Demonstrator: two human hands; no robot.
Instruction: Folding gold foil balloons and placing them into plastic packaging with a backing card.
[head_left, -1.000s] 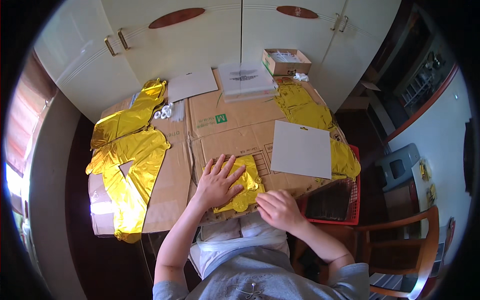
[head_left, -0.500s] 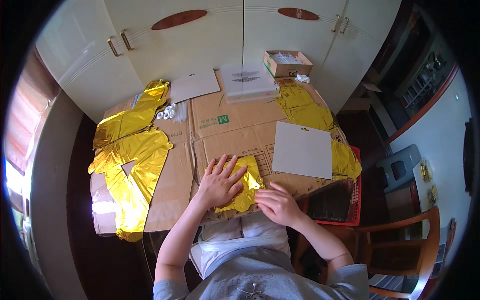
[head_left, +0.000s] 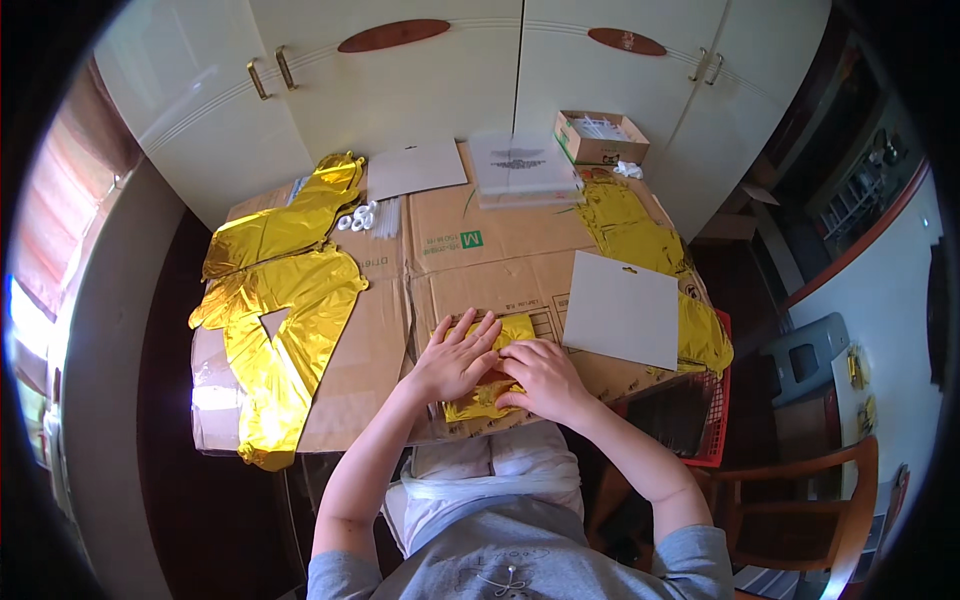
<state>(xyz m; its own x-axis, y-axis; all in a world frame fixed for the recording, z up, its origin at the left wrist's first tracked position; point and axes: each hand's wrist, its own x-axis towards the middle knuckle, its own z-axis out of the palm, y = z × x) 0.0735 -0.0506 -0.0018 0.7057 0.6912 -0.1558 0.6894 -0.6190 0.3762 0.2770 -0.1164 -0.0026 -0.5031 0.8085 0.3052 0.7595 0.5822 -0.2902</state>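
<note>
A gold foil balloon [head_left: 470,408], folded into a small flat bundle, lies on the cardboard near the table's front edge. My left hand [head_left: 455,362] is spread flat over its left part, pressing it down. Against its right side is my right hand [head_left: 545,380], fingers bent over the foil and pinching its edge, close beside the left fingertips. The hands hide much of the bundle. Just right of them lies a pale grey card [head_left: 622,310] with a small hanging slot.
More flattened gold foil balloons lie at the left [head_left: 285,340] and right [head_left: 640,245]. Along the back are white ribbon rolls [head_left: 357,217], clear straws [head_left: 387,217], another card [head_left: 415,170], clear plastic bags [head_left: 525,170] and a small box [head_left: 602,138]. A red basket [head_left: 722,415] stands below the right edge.
My right hand has moved left and inward over the foil, folding its right edge toward my left hand. The left hand stays on the bundle. The whole view has shifted slightly.
</note>
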